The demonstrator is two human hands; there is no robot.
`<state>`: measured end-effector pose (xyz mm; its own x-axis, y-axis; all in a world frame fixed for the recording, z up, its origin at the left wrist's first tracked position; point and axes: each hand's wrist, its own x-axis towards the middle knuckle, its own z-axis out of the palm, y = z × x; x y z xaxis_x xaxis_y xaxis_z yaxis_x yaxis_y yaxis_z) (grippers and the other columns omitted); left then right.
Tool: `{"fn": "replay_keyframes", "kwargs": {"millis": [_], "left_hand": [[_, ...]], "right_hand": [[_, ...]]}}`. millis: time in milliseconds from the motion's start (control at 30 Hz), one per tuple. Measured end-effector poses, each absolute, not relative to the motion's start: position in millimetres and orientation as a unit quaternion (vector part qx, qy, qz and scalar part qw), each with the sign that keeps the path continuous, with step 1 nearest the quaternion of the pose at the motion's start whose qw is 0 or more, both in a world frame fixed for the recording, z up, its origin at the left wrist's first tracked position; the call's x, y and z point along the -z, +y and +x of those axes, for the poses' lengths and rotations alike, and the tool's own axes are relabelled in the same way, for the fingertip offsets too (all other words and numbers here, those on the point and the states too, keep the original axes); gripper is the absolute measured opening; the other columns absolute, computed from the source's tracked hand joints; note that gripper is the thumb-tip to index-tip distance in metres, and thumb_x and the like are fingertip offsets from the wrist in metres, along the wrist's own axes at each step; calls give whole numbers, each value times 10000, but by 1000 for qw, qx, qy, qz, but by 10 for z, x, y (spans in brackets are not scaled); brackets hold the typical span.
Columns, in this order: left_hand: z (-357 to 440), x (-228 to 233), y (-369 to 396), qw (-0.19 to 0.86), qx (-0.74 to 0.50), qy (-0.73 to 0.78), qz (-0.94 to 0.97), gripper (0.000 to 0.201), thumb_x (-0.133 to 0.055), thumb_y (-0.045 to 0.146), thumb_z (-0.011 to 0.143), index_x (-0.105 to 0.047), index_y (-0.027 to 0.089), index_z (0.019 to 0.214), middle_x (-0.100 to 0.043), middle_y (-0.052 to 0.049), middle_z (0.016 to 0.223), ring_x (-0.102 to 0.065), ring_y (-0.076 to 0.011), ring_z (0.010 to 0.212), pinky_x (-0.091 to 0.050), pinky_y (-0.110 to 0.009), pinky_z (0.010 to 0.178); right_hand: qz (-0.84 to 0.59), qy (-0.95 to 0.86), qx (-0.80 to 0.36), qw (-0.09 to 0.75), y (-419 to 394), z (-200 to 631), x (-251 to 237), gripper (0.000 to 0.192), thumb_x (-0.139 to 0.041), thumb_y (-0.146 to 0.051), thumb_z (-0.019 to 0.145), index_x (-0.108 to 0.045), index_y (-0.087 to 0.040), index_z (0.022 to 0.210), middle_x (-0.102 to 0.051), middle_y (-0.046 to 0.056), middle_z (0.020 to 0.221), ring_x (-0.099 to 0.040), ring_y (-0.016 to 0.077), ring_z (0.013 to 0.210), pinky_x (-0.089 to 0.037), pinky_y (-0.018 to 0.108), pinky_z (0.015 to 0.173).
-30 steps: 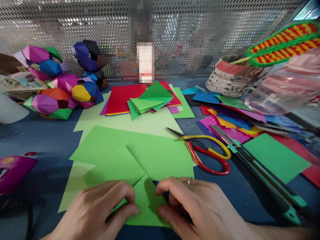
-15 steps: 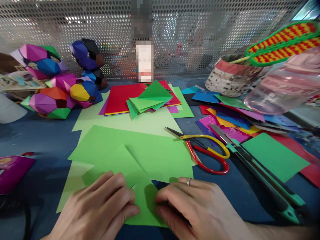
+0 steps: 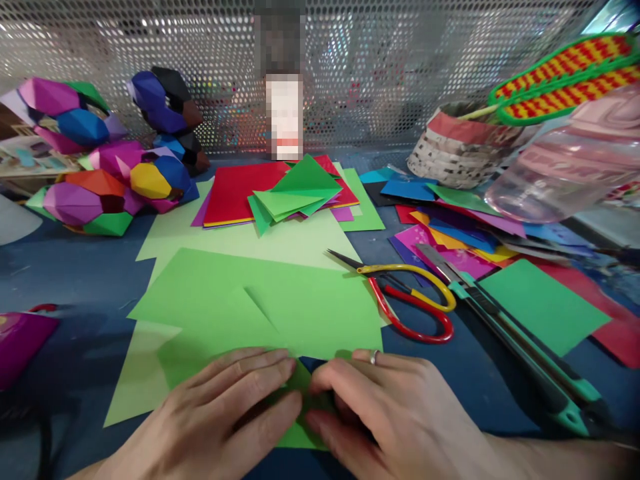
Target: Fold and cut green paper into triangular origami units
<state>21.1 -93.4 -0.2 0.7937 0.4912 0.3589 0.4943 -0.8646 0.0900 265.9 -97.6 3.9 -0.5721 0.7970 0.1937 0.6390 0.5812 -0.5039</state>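
A small folded piece of green paper (image 3: pixel 299 413) is seen at the bottom centre of the frame, pinned between the two hands and largely covered by them. The left hand (image 3: pixel 220 417) is laid flat over the piece's left part, fingers held together and extended toward the right, so that their tips are met almost at the middle by those of the right hand (image 3: pixel 395 417). The right hand, on which a ring (image 3: pixel 373 358) is worn, is curled, its fingertips pressed down onto the right edge of the same piece. Only a narrow strip of the folded paper is shown between the two sets of fingertips, with a lower corner exposed just beneath them. Its long axis cannot be told, since most of it is hidden. Both hands are touching it, and neither can be called nearer.

The piece is placed at the near edge of larger green sheets (image 3: pixel 280 300) spread across the blue surface (image 3: pixel 75 280) in the middle of the frame. Just right of centre, well apart from the hands, scissors (image 3: pixel 410 303) with red and yellow handles and a green utility knife (image 3: pixel 505 333) are laid.
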Motion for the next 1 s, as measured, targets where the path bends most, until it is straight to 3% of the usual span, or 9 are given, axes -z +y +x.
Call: {"fn": "replay_keyframes", "kwargs": {"millis": [333, 733, 1000], "left_hand": [[185, 69, -972, 35, 159, -254, -953, 366, -406, 147, 1022, -625, 211, 1307, -667, -10, 1319, -538, -168, 1317, -332, -315, 1184], [183, 102, -1027, 42, 144, -287, -946, 403, -382, 110, 1020, -596, 227, 1341, -611, 0, 1391, -454, -167, 1386, -282, -341, 1215], [142, 140, -994, 82, 150, -255, -952, 408, -393, 105, 1011, -591, 197, 1356, -578, -25, 1423, -393, -176, 1427, -251, -345, 1222]], "right_hand": [[-468, -851, -148, 187, -1006, 2665, -95, 365, -827, -445, 713, -594, -218, 878, -667, -48, 686, -643, 167, 619, -385, 288, 572], [-497, -833, -178, 164, -996, 2645, -149, 321, -801, -440, 764, -586, -232, 881, -665, -51, 687, -658, 183, 635, -383, 288, 569], [-477, -841, -212, 139, -937, 2654, -165, 323, -796, -433, 767, -571, -243, 899, -656, -60, 673, -620, 175, 588, -311, 277, 530]]}}
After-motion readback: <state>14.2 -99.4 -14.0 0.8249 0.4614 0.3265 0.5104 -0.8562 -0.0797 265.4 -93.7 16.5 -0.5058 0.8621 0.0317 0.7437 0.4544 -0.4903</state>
